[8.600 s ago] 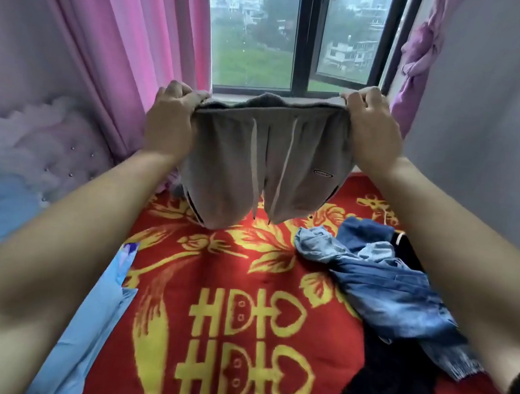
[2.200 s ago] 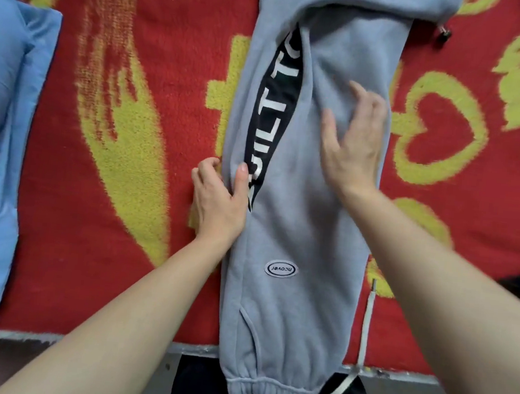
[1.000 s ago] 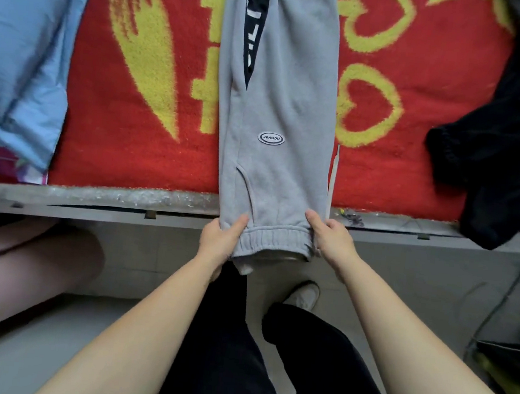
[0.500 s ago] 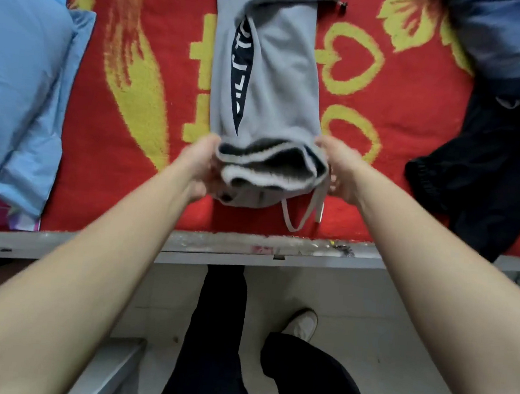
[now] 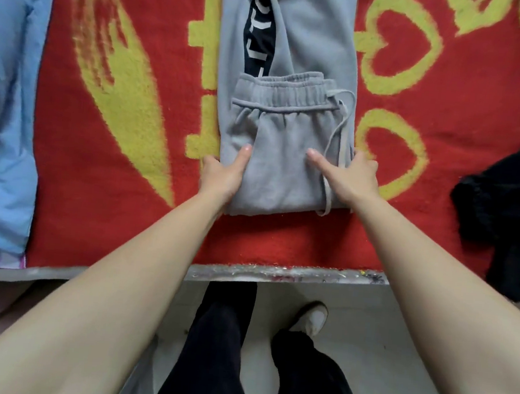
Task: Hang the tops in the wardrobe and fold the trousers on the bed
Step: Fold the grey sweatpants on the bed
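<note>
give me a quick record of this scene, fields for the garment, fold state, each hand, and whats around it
garment: grey trousers, lying on the red blanket
fold state: waistband end folded up over the legs; drawstring loose along the right side
left hand: grips the left edge of the fold, thumb on top
right hand: grips the right edge, thumb on top
nearby: blue bedding to the left, black garment to the right

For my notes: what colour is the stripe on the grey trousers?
Stripe: black with pale letters; head view.
</note>
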Available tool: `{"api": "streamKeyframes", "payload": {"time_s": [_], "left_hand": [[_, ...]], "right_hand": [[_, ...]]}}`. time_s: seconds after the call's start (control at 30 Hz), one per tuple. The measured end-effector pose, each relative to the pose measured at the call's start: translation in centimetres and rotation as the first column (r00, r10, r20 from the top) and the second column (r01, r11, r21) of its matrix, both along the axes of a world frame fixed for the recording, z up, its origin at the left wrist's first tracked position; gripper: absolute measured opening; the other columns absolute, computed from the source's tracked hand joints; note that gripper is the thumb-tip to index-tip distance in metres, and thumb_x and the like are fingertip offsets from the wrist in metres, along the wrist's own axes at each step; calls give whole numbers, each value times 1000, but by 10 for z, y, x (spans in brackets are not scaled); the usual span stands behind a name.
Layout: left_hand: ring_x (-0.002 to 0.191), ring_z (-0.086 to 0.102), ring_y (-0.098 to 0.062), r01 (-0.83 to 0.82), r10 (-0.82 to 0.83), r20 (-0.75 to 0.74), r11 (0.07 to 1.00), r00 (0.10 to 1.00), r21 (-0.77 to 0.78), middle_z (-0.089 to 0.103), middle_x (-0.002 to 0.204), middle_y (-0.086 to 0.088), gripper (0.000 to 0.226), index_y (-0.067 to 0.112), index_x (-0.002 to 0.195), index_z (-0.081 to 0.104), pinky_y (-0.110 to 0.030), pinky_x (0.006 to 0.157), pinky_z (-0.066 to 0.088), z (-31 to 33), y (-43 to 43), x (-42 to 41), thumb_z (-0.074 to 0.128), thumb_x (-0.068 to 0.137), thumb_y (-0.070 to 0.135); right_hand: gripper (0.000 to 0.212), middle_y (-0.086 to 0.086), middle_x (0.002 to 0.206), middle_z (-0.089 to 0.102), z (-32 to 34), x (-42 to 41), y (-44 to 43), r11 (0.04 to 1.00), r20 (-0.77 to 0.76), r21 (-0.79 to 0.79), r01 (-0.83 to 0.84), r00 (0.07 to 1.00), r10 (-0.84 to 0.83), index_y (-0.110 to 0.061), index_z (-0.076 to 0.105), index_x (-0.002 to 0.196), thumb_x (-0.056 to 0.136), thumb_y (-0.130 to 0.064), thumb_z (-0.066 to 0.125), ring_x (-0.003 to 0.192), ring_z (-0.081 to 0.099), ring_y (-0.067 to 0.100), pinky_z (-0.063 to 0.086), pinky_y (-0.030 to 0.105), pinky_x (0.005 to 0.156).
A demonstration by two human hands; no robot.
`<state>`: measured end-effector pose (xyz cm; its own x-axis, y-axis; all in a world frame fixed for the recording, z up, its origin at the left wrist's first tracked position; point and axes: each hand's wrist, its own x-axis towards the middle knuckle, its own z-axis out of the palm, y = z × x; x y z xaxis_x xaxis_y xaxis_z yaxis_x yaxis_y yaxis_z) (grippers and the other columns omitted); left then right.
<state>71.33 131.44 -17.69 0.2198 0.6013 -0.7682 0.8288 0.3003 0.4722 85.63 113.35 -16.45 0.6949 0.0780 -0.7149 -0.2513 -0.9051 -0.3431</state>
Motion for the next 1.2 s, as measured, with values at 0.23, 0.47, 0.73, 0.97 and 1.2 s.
{"api": "streamKeyframes", "payload": {"time_s": [0.23, 0.47, 0.73, 0.97, 1.2], "left_hand": [[112, 60, -39, 266, -237, -150, 937, 960, 225, 67, 119, -18, 58, 13, 116, 68, -37, 88, 46, 5, -17, -15, 47, 93, 62], [109, 62, -37, 282, -276, -217, 959, 936, -6, 71, 114, -14, 53, 14, 113, 70, -38, 88, 49, 17, -70, -93, 51, 93, 59], [115, 56, -34, 264, -275, -177, 961, 945, -81, 56, 124, -12, 51, 12, 125, 50, -42, 96, 46, 28, -55, -89, 67, 83, 35], [121, 51, -27, 426, -440, -12, 864, 898, 267, 48, 134, -8, 53, 16, 136, 46, -41, 102, 42, 42, 32, 24, 59, 90, 38], [122, 45, -26, 634, -708, -146, 496, 691, 594, 47, 126, -7, 64, 25, 136, 48, -40, 97, 41, 13, 57, 125, 68, 82, 52]], "right_hand": [[56, 20, 117, 66, -3, -23, -13, 990, 144, -5, -138, 980, 138, -9, 59, 114, 86, -57, 50, 110, 59, 40, 38, 36, 79], [61, 15, 114, 70, 16, -82, -70, 986, -159, -69, -151, 978, 139, -20, 66, 100, 69, -66, 41, 109, 60, 40, 40, 36, 79], [78, 5, 102, 68, 28, -65, -63, 970, -232, 6, -243, 943, 238, -14, 65, 102, 76, -85, 48, 103, 65, 26, 50, 47, 94], [69, 8, 124, 60, 28, 52, 30, 967, 18, 129, 218, 975, -222, -9, 57, 129, 91, -66, 51, 115, 56, 25, 43, 41, 107], [21, -1, 118, 64, 8, 137, 99, 549, -234, 390, 739, 656, -717, -24, 54, 87, 91, -41, 64, 104, 63, 14, 50, 23, 57]]}}
